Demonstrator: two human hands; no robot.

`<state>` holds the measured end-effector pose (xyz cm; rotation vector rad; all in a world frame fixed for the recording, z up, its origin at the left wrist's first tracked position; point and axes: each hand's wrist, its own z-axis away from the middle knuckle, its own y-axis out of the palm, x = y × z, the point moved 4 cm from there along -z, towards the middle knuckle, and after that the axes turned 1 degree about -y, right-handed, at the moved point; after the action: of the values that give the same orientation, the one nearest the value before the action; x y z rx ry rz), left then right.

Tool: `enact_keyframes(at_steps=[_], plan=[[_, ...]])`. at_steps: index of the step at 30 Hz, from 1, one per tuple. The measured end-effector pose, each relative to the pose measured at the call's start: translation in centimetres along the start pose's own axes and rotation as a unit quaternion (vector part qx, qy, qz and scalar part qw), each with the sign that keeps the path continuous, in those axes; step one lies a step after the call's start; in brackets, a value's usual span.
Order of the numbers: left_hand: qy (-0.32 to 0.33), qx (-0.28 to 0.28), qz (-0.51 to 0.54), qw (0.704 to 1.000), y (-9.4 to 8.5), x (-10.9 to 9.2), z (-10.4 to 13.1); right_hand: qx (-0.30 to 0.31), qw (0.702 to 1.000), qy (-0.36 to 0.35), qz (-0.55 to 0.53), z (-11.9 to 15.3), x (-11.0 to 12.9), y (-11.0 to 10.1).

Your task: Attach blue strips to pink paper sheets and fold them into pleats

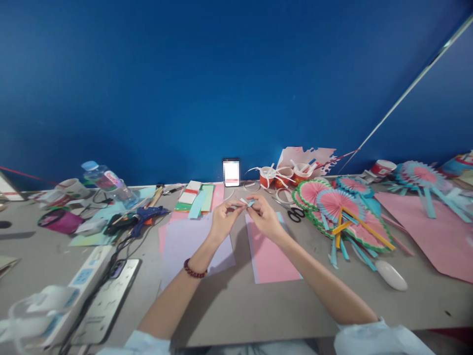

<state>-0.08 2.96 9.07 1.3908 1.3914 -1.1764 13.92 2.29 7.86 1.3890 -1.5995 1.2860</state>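
Observation:
Over the middle of the table my left hand and my right hand meet fingertip to fingertip, both closed in a pinch. Between them is a small light-blue and white paper strip, partly covered by the fingers. Whether the white end belongs to the same piece, I cannot tell. Under my left forearm lies a lavender paper sheet. A pink paper sheet is below my right hand. Scissors with black handles rest just right of my right hand.
Pleated paper fans pile up at the right, near a white mouse. A lit phone leans on the blue wall. Leftward are a blue glue gun, a bottle, a power strip and another phone.

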Motion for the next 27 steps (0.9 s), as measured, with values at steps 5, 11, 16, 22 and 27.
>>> enact_keyframes(at_steps=[5,11,16,22,27], plan=[[-0.026,-0.027,0.019,0.999,-0.33,0.52,0.08,0.007,1.0,0.0,0.017,0.08,0.2,0.01],[-0.03,-0.035,0.045,0.998,-0.38,0.89,0.18,0.019,1.0,-0.01,0.013,0.09,0.25,0.09],[-0.04,-0.047,0.039,0.997,-0.35,0.49,0.22,0.031,0.999,-0.012,0.016,0.09,0.06,0.2],[-0.068,-0.046,0.053,0.995,-0.2,0.2,0.2,0.024,0.999,-0.026,0.032,-0.05,-0.08,0.17],[-0.079,-0.025,0.076,0.994,-0.17,0.51,0.05,0.024,0.999,-0.022,0.018,0.02,0.11,0.19]])
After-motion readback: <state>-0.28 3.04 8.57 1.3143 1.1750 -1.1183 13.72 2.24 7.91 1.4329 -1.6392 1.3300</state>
